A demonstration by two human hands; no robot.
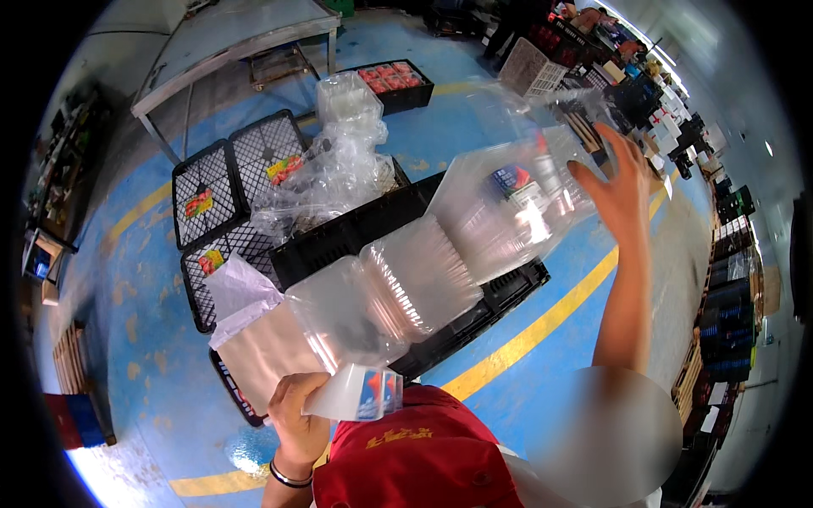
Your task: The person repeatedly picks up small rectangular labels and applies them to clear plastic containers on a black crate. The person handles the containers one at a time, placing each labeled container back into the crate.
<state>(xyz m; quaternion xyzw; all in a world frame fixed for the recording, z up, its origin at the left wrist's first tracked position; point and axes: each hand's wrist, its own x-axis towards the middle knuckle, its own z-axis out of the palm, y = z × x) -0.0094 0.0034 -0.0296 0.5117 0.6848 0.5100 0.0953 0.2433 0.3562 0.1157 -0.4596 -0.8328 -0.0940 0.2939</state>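
Observation:
My left hand (297,406) is at the lower left, closed on a folded strip of printed labels (375,394) with white backing. At the right, my right hand (625,184) is raised with thumb and fingers spread, beside the far end of the clear plastic containers. Blurred clear plastic shows around its fingers; whether it touches any is unclear. Nested clear plastic containers (419,279) lie in a row before me. One clear container (476,222) near the right hand bears a blue and red label (511,181). A brown cardboard sheet (267,355) lies at the row's near end.
Black crates (356,235) support the row. Black lattice trays (206,165) with coloured cards lie left on the blue floor. Crumpled clear film (330,178) and stacked clear containers (349,98) lie beyond. A crate of red-filled packs (422,95) and a metal table (241,38) stand behind.

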